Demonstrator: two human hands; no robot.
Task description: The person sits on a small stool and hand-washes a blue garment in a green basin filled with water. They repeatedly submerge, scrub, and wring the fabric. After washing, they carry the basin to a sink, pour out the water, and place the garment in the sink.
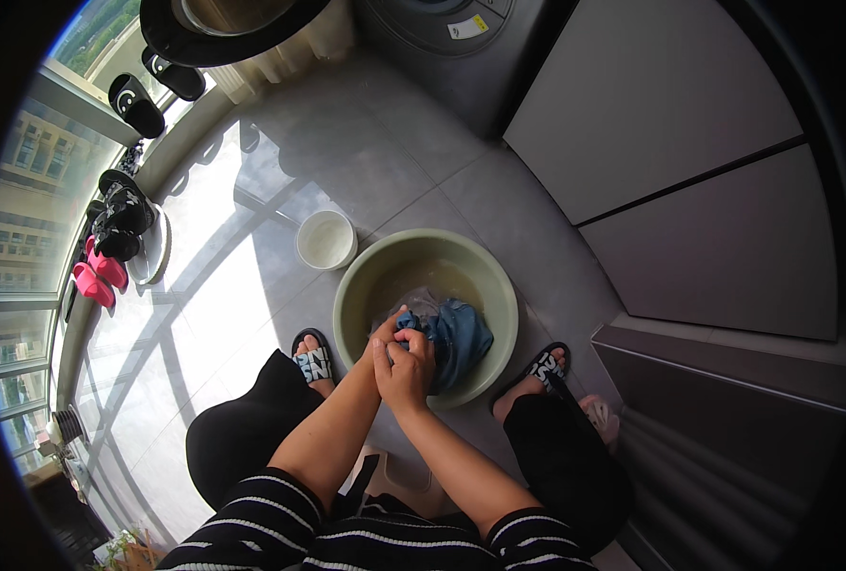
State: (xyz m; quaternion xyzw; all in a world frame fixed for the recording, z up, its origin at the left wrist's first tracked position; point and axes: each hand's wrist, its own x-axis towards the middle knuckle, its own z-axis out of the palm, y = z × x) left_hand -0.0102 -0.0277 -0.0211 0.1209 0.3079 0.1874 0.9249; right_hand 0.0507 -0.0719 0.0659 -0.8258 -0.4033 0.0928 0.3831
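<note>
A wide pale-green basin [501,285] stands on the floor between my feet, with murky water in it. Wet blue cloth [463,341] is bunched in its right half, and a greyish piece of cloth [421,303] lies behind that. My left hand [386,335] and my right hand [406,369] are pressed together over the basin's near left part. Curled fingers of both hands close on the blue cloth's left end. The right hand partly covers the left one and the gripped bit of cloth.
A small white bowl [327,240] sits just beyond the basin's left rim. Slippers and shoes [123,219] line the window side at left. Grey cabinets [689,219] rise at right, beside a round-doored machine [442,24] at the far end. Beneath me is a beige stool [408,481].
</note>
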